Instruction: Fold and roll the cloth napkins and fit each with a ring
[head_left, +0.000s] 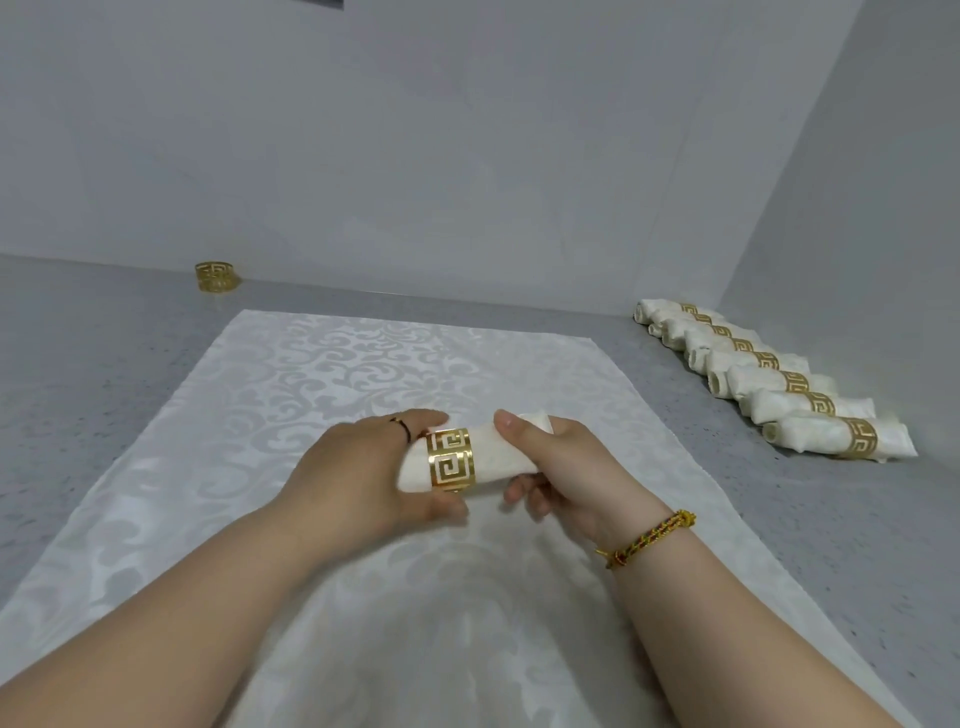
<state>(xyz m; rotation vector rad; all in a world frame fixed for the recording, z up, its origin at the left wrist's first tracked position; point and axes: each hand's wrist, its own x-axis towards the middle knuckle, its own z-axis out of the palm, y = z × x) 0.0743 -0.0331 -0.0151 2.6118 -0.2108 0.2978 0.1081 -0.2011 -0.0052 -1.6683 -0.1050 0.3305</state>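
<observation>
1. head view: the rolled white cloth napkin (498, 452) is held just above a flat white damask cloth (311, 374). the right hand (550, 467) is curled round its right end.
2. the left hand (363, 467) pinches the gold cut-out metal ring (450, 460), which sits left of the roll's middle.
3. i judge the ring is being fitted. next it needs sliding to the centre, then the roll goes by the row of ringed napkins (769, 379).

Speckled grey counter (104, 374), grey wall (415, 156)
</observation>
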